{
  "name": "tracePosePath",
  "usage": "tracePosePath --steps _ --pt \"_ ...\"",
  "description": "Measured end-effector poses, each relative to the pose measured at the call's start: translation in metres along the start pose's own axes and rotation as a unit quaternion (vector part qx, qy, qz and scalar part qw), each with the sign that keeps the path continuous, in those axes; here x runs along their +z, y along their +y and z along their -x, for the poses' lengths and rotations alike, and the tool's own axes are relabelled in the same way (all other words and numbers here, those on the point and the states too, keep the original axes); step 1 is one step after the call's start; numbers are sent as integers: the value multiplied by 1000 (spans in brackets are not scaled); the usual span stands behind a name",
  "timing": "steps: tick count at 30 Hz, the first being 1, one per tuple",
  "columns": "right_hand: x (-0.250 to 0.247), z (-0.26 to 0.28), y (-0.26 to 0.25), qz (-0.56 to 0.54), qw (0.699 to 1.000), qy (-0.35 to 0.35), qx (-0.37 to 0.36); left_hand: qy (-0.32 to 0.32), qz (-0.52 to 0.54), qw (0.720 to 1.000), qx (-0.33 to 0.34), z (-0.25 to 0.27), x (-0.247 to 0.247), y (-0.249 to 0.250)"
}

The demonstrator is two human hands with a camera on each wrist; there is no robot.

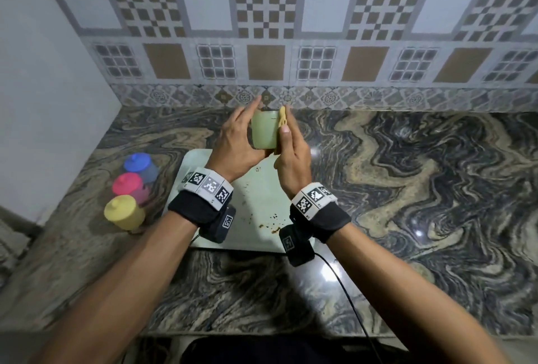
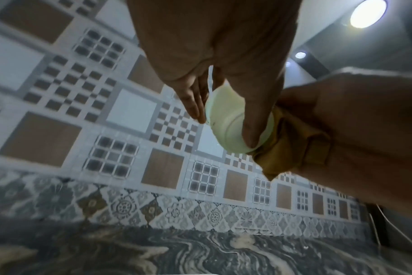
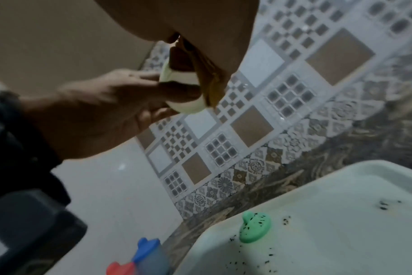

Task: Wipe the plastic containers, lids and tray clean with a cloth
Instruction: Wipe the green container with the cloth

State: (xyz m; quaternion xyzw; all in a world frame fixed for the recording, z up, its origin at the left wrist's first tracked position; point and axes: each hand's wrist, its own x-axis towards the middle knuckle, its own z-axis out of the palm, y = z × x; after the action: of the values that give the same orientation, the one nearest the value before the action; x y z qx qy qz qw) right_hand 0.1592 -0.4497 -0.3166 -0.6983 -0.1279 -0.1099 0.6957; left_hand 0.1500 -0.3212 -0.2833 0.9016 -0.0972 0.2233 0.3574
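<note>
A pale green plastic container (image 1: 264,131) is held in the air above the far end of the white tray (image 1: 256,206). My left hand (image 1: 241,136) grips it, fingers along its left side and thumb (image 2: 254,121) across its base (image 2: 226,119). My right hand (image 1: 291,154) holds a folded yellow cloth (image 1: 282,119) pressed against the container's right side. The left wrist view shows the cloth (image 2: 292,148) bunched in the right palm beside the base. A green lid (image 3: 255,228), speckled with dark crumbs, lies on the tray (image 3: 341,232).
Blue (image 1: 139,164), red (image 1: 128,186) and yellow (image 1: 123,212) lidded containers stand in a row left of the tray on the marble counter (image 1: 407,189). Brown crumbs dot the tray's near part. A tiled wall runs behind, a plain wall at left.
</note>
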Motion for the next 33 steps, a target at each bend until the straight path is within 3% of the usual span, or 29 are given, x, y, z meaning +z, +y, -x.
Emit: tracePosePath --steps 3,4,7,9,13,14,17,18,22,24,28,33 --pt "9 0 -9 42 995 0 -93 19 -5 999 36 0 -9 1" --pt "13 -3 -11 23 997 6 -80 27 5 999 41 2 -12 0" --pt "19 -15 -16 -95 991 33 87 32 39 998 37 1 -23 -5" --pt "20 -19 -20 -129 985 35 109 27 32 999 34 -7 -29 -11" --pt "27 -20 -32 44 993 98 -54 12 27 1000 -1 -22 -40 -24" --pt "29 -21 -34 98 986 76 -109 9 22 1000 1 -24 -42 -24" --pt "34 -23 -33 326 909 -49 -256 18 25 999 42 -29 -45 -19" --pt "35 -24 -28 348 900 -47 -258 23 26 998 51 -30 -45 -19" --pt "33 -27 -33 227 962 114 -103 34 44 997 44 -26 -42 -34" --pt "32 -26 -37 208 959 153 -113 25 59 997 51 -25 -41 -37" --pt "43 -14 -44 294 926 55 -232 39 107 992 48 -27 -42 -33" --pt "31 -38 -56 262 952 145 -65 31 137 989 55 -30 -45 -34"
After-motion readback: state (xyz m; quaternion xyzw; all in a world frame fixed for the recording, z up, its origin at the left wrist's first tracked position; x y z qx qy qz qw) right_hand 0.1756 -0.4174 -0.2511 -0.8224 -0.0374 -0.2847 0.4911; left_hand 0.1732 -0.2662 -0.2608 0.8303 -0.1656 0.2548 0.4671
